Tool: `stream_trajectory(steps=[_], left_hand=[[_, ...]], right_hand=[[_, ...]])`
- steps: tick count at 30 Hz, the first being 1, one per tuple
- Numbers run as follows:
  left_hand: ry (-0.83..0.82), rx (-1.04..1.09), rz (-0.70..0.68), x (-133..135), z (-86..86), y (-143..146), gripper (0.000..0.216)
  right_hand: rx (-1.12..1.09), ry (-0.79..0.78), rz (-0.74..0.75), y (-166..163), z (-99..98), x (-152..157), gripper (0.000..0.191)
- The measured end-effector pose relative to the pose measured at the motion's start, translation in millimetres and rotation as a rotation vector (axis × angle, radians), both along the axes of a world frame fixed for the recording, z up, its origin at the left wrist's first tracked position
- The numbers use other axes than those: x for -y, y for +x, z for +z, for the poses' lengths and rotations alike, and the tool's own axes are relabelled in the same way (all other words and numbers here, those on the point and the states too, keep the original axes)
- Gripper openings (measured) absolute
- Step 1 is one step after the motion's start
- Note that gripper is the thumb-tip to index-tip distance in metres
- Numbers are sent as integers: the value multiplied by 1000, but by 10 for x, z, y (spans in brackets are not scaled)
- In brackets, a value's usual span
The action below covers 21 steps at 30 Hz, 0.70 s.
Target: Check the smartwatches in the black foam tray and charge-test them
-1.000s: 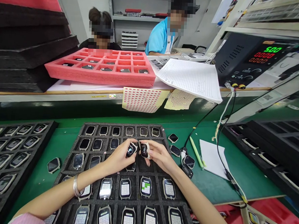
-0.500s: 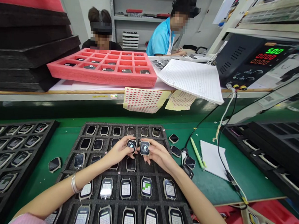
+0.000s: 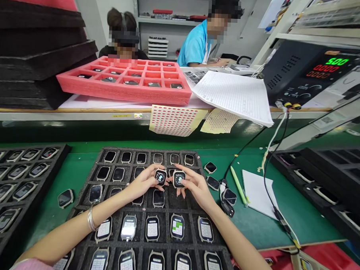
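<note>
Each of my hands grips a strapless smartwatch with a lit screen, above a black foam tray (image 3: 176, 208). My left hand (image 3: 145, 180) is closed on one smartwatch (image 3: 160, 176), its thumb by the screen's lower edge. My right hand (image 3: 195, 185) pinches the other smartwatch (image 3: 179, 178), thumb near the front and fingers around the back. The two watches are side by side, slightly apart. Below them, the tray's compartments hold several more watches; the upper rows have dark screens, and the lower rows, such as this watch (image 3: 152, 228), show pale grids.
Another watch tray (image 3: 16, 191) lies left, with a loose watch (image 3: 65, 198) beside it. Loose watches (image 3: 213, 183), a green pen (image 3: 239, 185), a paper pad (image 3: 259, 193) and cables are right. A red foam tray (image 3: 125, 92) and power supply (image 3: 304, 76) stand on the shelf. Two people sit beyond.
Both watches have shifted slightly right in view, with a little more space between them. The right thumb has moved lower on its watch. The person at the back left has turned their head.
</note>
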<state>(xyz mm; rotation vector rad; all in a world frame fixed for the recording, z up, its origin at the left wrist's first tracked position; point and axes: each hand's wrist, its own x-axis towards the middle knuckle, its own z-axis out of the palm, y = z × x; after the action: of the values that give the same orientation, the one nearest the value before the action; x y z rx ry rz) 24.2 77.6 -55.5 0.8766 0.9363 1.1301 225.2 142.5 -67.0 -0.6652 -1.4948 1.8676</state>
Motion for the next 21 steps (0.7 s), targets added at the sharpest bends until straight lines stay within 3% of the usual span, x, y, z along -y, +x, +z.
stream_trajectory(steps=[12, 21], left_hand=[[111, -78, -51, -18, -46, -4, 37], [197, -417, 139, -184, -210, -81, 38]], right_hand=[[86, 81, -31, -8, 38, 23, 53], [130, -48, -56, -95, 188, -30, 52]])
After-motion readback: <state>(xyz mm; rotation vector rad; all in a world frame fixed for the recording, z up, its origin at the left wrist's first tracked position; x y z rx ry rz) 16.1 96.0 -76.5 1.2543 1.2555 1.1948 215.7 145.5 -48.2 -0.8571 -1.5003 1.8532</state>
